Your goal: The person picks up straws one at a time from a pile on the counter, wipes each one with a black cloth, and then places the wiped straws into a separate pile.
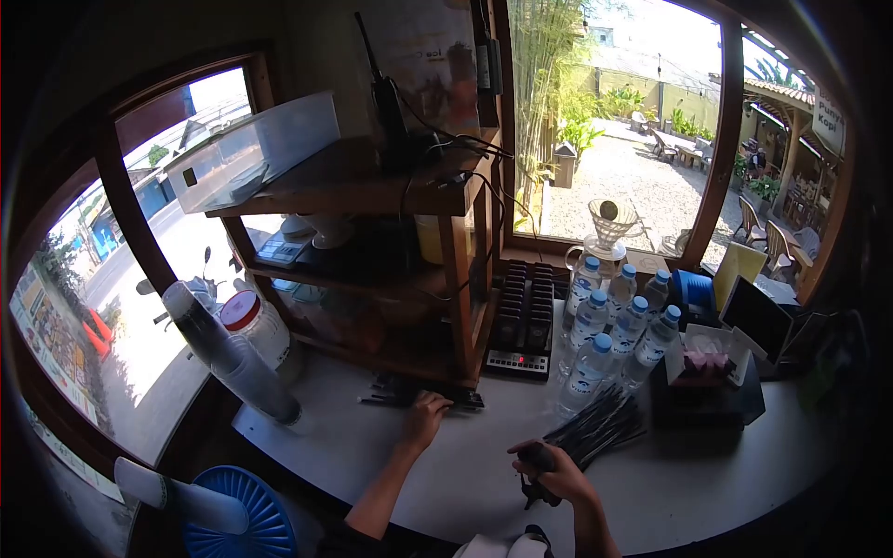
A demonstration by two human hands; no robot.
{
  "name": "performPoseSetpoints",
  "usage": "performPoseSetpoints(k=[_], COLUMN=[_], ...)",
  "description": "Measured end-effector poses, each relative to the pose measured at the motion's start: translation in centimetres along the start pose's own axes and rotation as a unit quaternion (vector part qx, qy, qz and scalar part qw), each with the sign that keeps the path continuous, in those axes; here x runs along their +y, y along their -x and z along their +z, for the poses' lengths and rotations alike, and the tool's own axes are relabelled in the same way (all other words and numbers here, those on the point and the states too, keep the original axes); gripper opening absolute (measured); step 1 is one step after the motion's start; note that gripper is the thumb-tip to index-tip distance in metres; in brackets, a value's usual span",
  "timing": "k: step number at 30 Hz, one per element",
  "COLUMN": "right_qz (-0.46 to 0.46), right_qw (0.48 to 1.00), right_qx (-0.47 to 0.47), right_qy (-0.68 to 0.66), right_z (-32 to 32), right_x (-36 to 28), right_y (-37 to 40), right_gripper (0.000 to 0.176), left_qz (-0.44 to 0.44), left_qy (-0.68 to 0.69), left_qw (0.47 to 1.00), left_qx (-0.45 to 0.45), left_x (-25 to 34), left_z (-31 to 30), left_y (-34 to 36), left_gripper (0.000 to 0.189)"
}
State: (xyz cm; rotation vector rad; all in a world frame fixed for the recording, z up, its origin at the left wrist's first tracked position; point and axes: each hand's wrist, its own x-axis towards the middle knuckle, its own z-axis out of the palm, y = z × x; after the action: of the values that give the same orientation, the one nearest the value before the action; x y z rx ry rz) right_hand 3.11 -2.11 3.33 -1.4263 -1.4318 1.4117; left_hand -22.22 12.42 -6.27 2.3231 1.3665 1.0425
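My right hand [561,476] is closed around the near end of a bundle of thin black straws [600,430], which fan out on the white counter [688,479] towards the water bottles. Dark wrapping shows below that hand. At the foot of the wooden shelf, my left hand [427,418] has its fingers pressed together on more thin black straws [465,400] lying flat. Its fingertips are partly hidden, so the exact grip is hard to see.
Several water bottles [586,372] stand beyond the bundle, beside a device with a red display [518,361]. A tissue box [704,358] is at right. Stacked plastic cups [246,372] lean at left near a red-lidded jar [265,325]. A wooden shelf [391,349] rises behind my left hand.
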Motion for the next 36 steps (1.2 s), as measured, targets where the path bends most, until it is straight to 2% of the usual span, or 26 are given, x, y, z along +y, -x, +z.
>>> performPoseSetpoints(k=[5, 9, 12, 16, 19, 22, 25, 28, 29, 32, 33, 35, 36], right_qz=[0.003, -0.050, -0.097, -0.092, -0.079, -0.115, -0.171, -0.238, -0.257, -0.385, -0.404, -0.354, -0.334], right_qw=[1.000, 0.987, 0.979, 0.981, 0.981, 0.968, 0.918, 0.806, 0.785, 0.736, 0.789, 0.901, 0.931], right_qx=[0.012, 0.057, 0.088, 0.087, 0.076, 0.088, 0.213, 0.385, 0.422, 0.451, 0.401, 0.235, 0.149], right_qy=[-0.016, -0.139, -0.156, -0.145, -0.160, -0.205, -0.286, -0.381, -0.374, -0.328, -0.230, -0.091, -0.008], right_z=[0.9, 1.3, 1.1, 0.7, 0.5, 0.2, 0.1, -0.4, -1.0, 0.2, 0.2, 0.8, 1.1], right_x=[0.1, 0.2, -0.4, -0.5, -0.2, 0.2, 0.3, -1.1, -1.0, -4.8, -4.3, -4.2, -4.3], right_y=[-0.1, -0.5, -0.5, -0.1, 0.3, 0.7, 1.1, 1.5, 1.7, 3.2, 3.3, 3.6, 3.8], right_gripper=[0.024, 0.019, 0.019, 0.018, 0.024, 0.028, 0.034, 0.043, 0.051, 0.059, 0.069, 0.057, 0.055], left_qz=[0.012, 0.007, 0.012, 0.025, 0.025, 0.008, -0.021, -0.044, -0.043, -0.035, -0.031, -0.029, -0.026], left_qy=[0.044, 0.061, 0.044, 0.020, 0.033, 0.087, 0.191, 0.343, 0.393, 0.517, 0.555, 0.577, 0.587], left_qw=[0.998, 0.996, 0.997, 0.998, 0.996, 0.991, 0.975, 0.933, 0.914, 0.854, 0.831, 0.816, 0.809], left_qx=[0.039, 0.068, 0.056, 0.055, 0.078, 0.104, 0.111, 0.101, 0.095, 0.045, 0.021, -0.006, -0.020], left_x=[2.1, 5.2, 5.0, 4.4, 5.7, 8.7, 11.3, 13.3, 14.2, 16.0, 16.6, 18.3, 19.0], left_z=[-2.1, -5.0, -5.6, -5.9, -6.5, -7.5, -7.5, -7.1, -7.2, -6.6, -6.3, -5.7, -5.6], left_y=[-0.9, -1.7, -2.0, -2.0, -1.8, -1.3, -0.9, -0.4, -0.3, -0.3, -0.2, 0.0, 0.0], left_gripper=[0.014, 0.016, 0.017, 0.017, 0.017, 0.014, 0.013, 0.015, 0.016, 0.019, 0.019, 0.018, 0.018])
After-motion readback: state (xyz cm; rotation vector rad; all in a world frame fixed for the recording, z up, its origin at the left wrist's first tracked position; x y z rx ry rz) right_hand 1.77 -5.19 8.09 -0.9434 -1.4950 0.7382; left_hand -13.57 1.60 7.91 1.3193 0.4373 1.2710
